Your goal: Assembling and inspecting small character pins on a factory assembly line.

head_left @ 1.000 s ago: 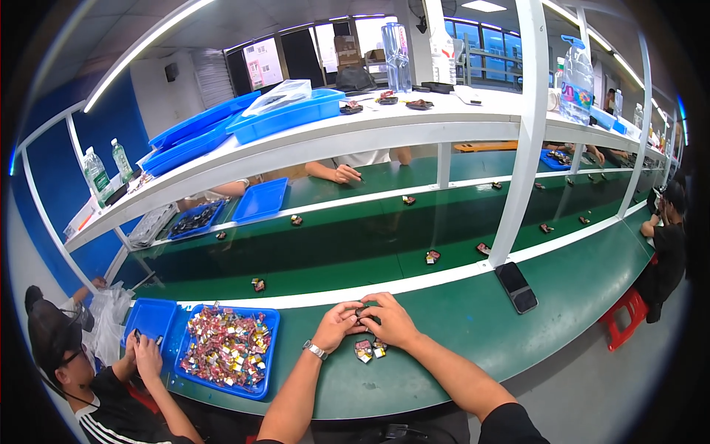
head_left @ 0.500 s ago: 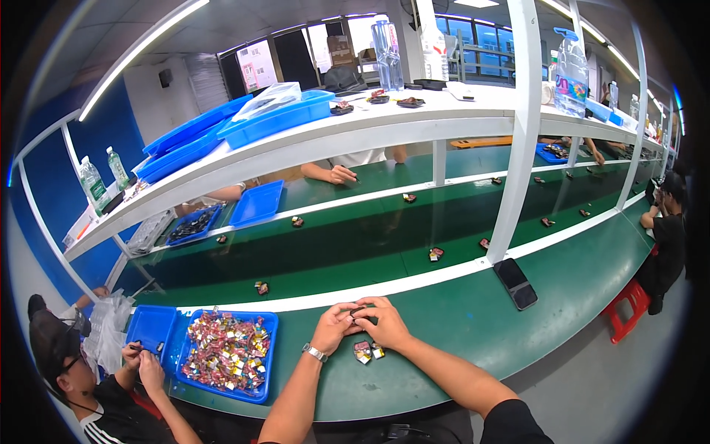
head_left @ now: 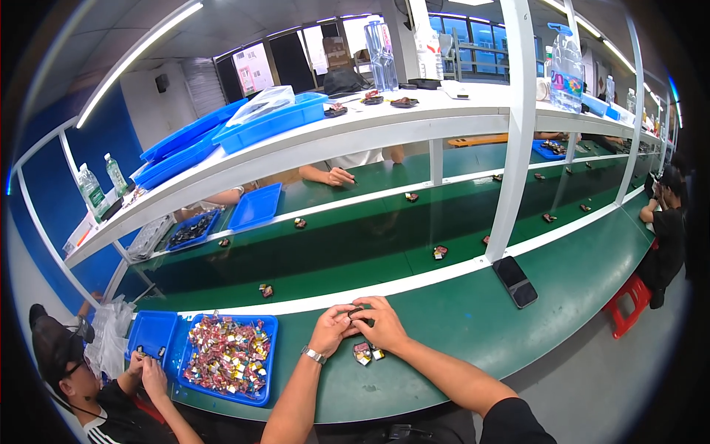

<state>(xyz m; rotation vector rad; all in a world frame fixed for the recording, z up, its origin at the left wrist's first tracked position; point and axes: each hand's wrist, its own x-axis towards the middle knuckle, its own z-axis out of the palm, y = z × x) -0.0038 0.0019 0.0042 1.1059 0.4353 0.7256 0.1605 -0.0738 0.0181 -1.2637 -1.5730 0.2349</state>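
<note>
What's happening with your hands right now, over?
Left hand and right hand together, pinching a small dark part. Two small pieces on the green bench beneath. Blue bin at left, phone at right, both apart.

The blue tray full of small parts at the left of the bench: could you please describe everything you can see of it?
The blue tray is a shallow, rectangular bin that looks like plastic, lying flat on the green bench near its front edge. It is heaped with small mixed-colour pieces, mostly red, yellow and white. A smaller blue tray sits against its left side. Neither the left hand nor the right hand touches it.
</note>
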